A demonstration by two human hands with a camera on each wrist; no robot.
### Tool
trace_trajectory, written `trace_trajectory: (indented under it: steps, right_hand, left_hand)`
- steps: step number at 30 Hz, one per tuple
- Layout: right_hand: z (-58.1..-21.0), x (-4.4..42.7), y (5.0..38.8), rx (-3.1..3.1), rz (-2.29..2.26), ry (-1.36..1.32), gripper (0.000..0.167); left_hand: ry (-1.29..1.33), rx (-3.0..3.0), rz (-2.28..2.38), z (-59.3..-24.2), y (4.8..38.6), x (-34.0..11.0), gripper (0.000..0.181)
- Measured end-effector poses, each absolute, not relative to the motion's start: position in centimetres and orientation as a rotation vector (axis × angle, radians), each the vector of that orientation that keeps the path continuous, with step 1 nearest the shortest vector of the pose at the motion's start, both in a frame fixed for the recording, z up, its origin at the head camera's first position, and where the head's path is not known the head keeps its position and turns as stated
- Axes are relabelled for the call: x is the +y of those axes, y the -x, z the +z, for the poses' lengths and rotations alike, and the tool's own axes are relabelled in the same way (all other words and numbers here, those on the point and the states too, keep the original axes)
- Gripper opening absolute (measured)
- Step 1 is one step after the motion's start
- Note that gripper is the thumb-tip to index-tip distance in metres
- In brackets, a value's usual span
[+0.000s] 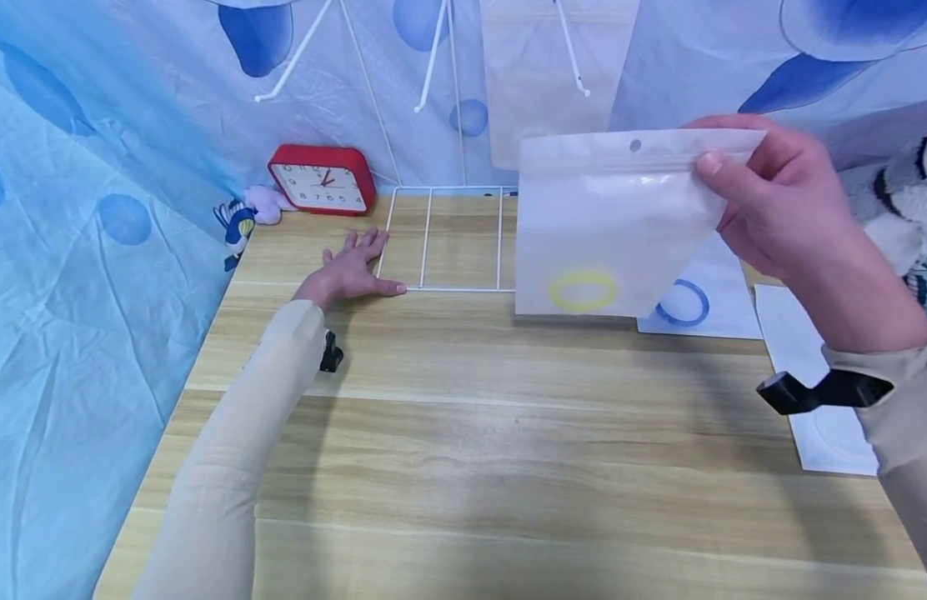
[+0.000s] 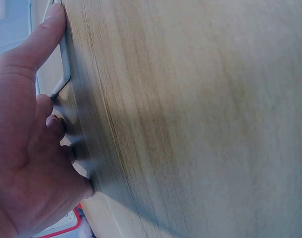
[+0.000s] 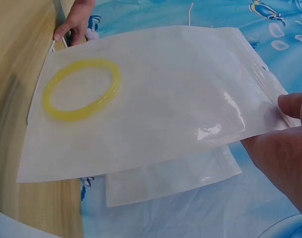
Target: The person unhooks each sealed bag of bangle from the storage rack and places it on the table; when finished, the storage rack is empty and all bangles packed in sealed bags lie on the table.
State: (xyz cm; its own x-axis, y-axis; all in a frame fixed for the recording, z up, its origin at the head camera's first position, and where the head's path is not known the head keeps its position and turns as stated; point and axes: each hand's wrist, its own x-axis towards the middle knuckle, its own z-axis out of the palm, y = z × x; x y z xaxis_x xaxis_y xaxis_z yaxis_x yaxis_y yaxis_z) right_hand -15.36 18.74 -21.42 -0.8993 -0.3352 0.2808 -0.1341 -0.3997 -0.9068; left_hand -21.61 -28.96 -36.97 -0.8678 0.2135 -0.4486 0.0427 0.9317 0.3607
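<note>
Right hand (image 1: 782,196) is pinching zip-lock pouch (image 1: 606,217) between the hands, left hand (image 1: 351,273) is touching wire rack (image 1: 463,290) fingers spread, likely hanging-up step, next move calling for lining hang hole (image 1: 635,145) up with prong (image 1: 432,54).

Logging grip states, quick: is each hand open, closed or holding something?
Left hand: open, touching the rack.
Right hand: holding the yellow ring's bag.

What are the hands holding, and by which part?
Right hand: white pouch, by its top right corner. Left hand: holding nothing, just touching the wire rack.
</note>
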Motion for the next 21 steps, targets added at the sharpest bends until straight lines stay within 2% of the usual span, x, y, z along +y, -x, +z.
trace_trajectory:
  steps: [9,21]
  right_hand:
    - [-23.7,20.1,12.4,1.600,-2.485,0.627,0.028]
    - [-27.5,21.4,6.6,1.390,-2.320,0.609,0.039]
  left_hand:
    - [-0.182,2.599,0.472,-37.4,21.8,-29.1,0.114]
    - [-0.183,2.591,0.459,-37.2,21.6,-29.1,0.113]
